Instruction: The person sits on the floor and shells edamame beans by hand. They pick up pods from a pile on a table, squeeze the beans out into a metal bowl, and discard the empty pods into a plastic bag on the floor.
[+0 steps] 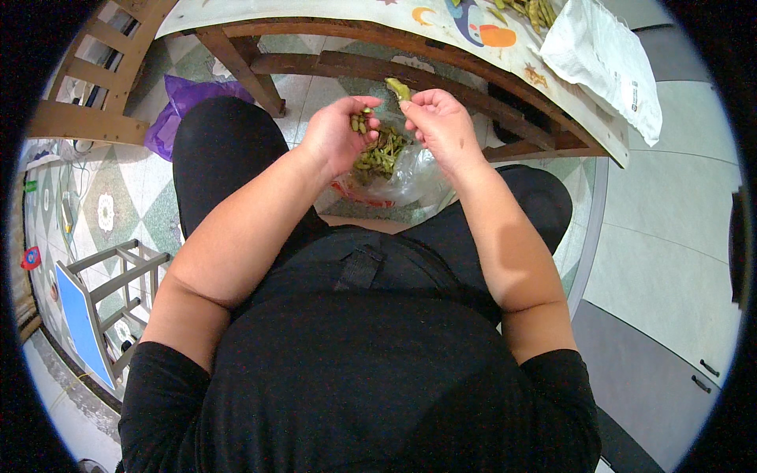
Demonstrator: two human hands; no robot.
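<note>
My right hand [443, 128] pinches one yellow-green bean pod [398, 88] between thumb and fingertips, its free end pointing up and away from me. Cupped beside it, my left hand [335, 135] is closed loosely round several green pods [359, 123]. A small gap separates the two hands. Below them, between my knees, a clear plastic bag [418, 175] with some red on it stands open. A heap of green and brownish pods [382, 154] lies inside, partly hidden by my left hand.
Ahead is a wooden table [355, 30] with a patterned cover; more pods [538, 11] and a white bag [599, 63] lie at its right. A purple bag [164, 118] rests near my left knee. A blue-topped stool [85, 323] lies left; grey cabinets [662, 213] stand right.
</note>
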